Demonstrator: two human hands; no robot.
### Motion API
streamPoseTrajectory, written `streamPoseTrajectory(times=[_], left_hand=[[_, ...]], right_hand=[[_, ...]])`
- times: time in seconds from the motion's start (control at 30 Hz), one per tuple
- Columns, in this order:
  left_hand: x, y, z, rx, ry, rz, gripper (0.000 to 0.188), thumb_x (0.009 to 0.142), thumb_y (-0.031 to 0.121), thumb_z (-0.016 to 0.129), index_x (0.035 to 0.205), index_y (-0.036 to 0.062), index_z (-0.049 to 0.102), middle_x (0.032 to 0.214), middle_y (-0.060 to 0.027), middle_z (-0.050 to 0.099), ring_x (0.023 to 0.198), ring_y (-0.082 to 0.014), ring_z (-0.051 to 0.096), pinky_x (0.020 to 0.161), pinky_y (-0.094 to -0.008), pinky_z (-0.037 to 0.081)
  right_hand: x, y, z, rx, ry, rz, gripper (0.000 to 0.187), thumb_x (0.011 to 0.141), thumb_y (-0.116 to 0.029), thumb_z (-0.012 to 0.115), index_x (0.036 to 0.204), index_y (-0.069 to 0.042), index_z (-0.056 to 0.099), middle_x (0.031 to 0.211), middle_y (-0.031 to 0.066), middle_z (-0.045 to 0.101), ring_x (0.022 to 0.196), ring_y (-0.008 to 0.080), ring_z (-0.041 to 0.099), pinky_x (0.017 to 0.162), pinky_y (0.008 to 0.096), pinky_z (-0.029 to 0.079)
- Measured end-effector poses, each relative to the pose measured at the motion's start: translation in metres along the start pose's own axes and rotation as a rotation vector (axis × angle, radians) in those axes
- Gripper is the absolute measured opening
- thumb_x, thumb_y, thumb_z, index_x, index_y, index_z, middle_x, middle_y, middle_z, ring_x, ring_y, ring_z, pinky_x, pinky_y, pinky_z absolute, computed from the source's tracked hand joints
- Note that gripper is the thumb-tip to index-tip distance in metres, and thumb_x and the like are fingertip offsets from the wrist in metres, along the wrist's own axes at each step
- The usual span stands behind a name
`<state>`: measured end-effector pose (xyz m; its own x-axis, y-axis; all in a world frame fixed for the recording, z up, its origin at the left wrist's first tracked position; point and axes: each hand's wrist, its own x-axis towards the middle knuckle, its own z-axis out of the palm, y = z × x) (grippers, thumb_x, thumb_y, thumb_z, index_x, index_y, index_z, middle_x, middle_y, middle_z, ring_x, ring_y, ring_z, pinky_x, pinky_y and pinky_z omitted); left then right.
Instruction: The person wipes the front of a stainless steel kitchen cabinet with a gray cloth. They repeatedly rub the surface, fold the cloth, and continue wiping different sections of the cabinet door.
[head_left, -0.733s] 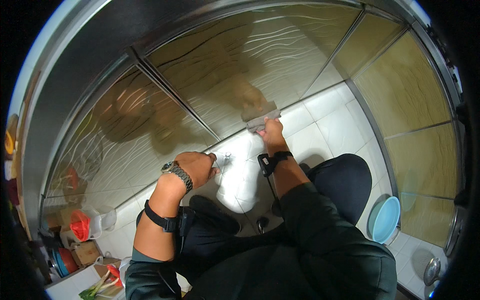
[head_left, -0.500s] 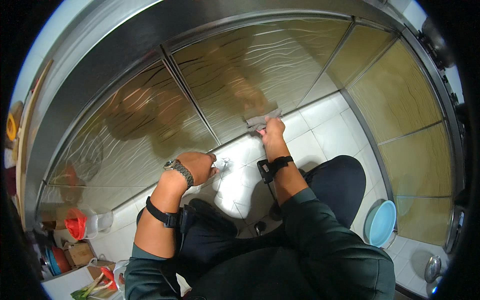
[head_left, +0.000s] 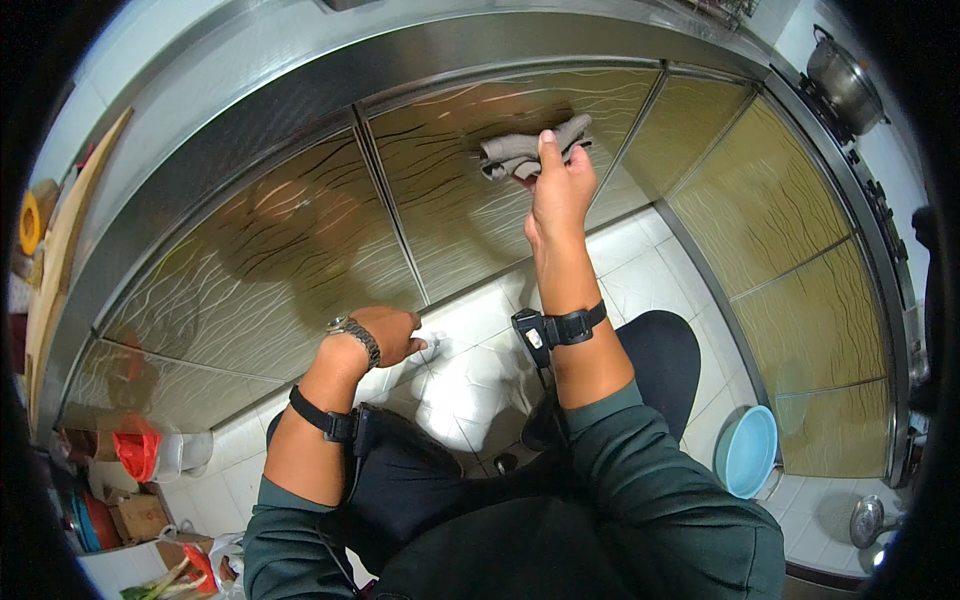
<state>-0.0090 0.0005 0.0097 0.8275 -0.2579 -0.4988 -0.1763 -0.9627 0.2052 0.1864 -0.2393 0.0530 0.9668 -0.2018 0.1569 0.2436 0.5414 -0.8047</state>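
Note:
My right hand [head_left: 562,195] is closed round a folded grey cloth [head_left: 515,153], pinching it with the thumb on top. The cloth lies against the glossy, wavy-patterned gold cabinet door [head_left: 450,215], at its upper middle. Out over my left knee is my left hand [head_left: 385,333], its fingers loosely bent and the tips a little apart. No object shows in it, though the palm is hidden. A watch [head_left: 357,335] sits on that wrist. A black strapped device [head_left: 555,328] is round my right wrist.
White floor tiles [head_left: 480,385] run below the doors. A light blue basin [head_left: 747,452] leans by the right-hand cabinets. At the lower left are a red bag in a clear bin [head_left: 138,450] and a cardboard box [head_left: 140,515]. A metal pot [head_left: 845,85] stands on the stove.
My right hand has moved the cloth from the door's bottom edge up to its upper part. The left hand has stayed over the knee. My view has shifted slightly.

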Motion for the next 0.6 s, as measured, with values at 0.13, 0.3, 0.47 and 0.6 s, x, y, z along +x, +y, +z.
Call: streamPoseTrajectory(times=[0.13,0.3,0.47,0.6], left_hand=[[0.004,-0.003,0.003,0.014,-0.024,-0.007,0.048,0.119,0.05,0.069,0.133,0.006,0.082,0.126,-0.0252,0.086,0.119,-0.0499,0.08,0.103,-0.0594,0.063],[0.01,-0.008,0.01,-0.007,-0.013,-0.003,0.05,0.119,0.051,0.069,0.138,0.0067,0.08,0.126,-0.0252,0.086,0.12,-0.05,0.08,0.104,-0.0601,0.063],[0.016,-0.008,0.009,0.014,-0.03,0.001,0.048,0.118,0.05,0.07,0.136,0.006,0.08,0.124,-0.0254,0.086,0.119,-0.05,0.08,0.102,-0.0601,0.063],[0.02,-0.005,0.003,0.013,-0.03,0.028,0.045,0.118,0.047,0.071,0.133,0.0058,0.08,0.122,-0.0265,0.085,0.116,-0.0501,0.08,0.1,-0.0608,0.063]], right_hand=[[-0.003,-0.024,0.009,0.148,-0.124,-0.079,0.024,0.118,-0.016,0.079,0.135,-0.004,0.068,0.128,0.0068,0.079,0.105,0.016,0.075,0.085,0.0354,0.065],[0.017,-0.02,-0.028,0.34,0.038,-0.168,0.026,0.112,-0.014,0.079,0.134,-0.005,0.069,0.13,0.0098,0.078,0.113,0.0256,0.078,0.096,0.0468,0.067],[0.068,0.051,-0.114,0.328,0.546,0.033,0.03,0.108,-0.019,0.063,0.13,0.001,0.069,0.129,0.0145,0.076,0.113,0.0327,0.078,0.099,0.0507,0.066],[0.068,0.155,-0.177,0.084,0.814,0.191,0.029,0.108,-0.016,0.063,0.13,0.001,0.073,0.12,0.0151,0.08,0.102,0.034,0.081,0.091,0.0517,0.067]])
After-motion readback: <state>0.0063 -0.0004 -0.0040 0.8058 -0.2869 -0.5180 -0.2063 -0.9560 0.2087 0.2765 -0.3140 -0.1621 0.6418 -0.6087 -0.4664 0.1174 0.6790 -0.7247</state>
